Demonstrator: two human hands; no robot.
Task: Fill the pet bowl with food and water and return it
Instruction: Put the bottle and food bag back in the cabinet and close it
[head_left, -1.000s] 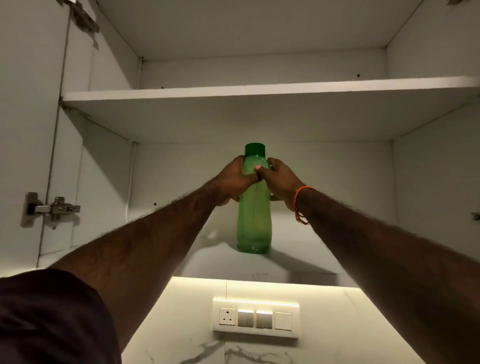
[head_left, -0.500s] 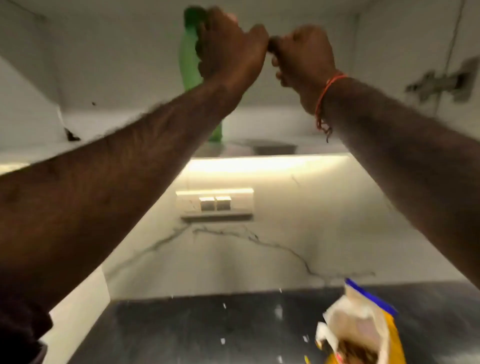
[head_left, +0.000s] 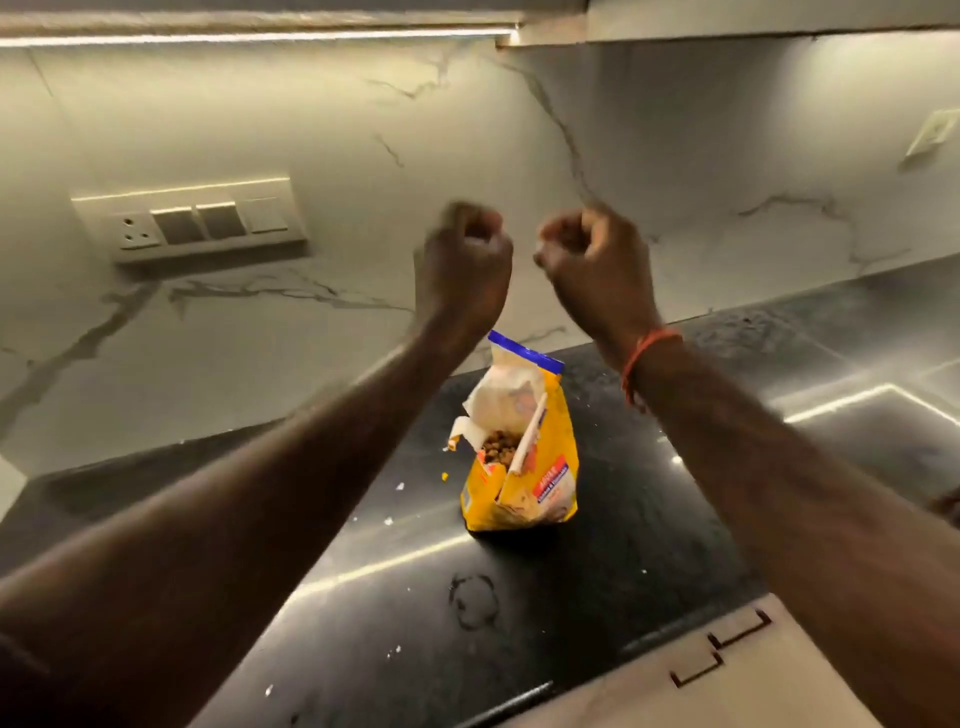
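Pet food bag (head_left: 521, 457) open on counter (head_left: 597, 582); L hand (head_left: 464, 260) & R hand (head_left: 592, 262) fingers curled into empty fists.

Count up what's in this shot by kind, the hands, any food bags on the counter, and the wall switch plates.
Hands: 2, the left hand and the right hand, both closed in fists
Food bags: 1, the open yellow bag standing on the counter
Switch plates: 2, the large plate and a small plate at far right
Total: 5
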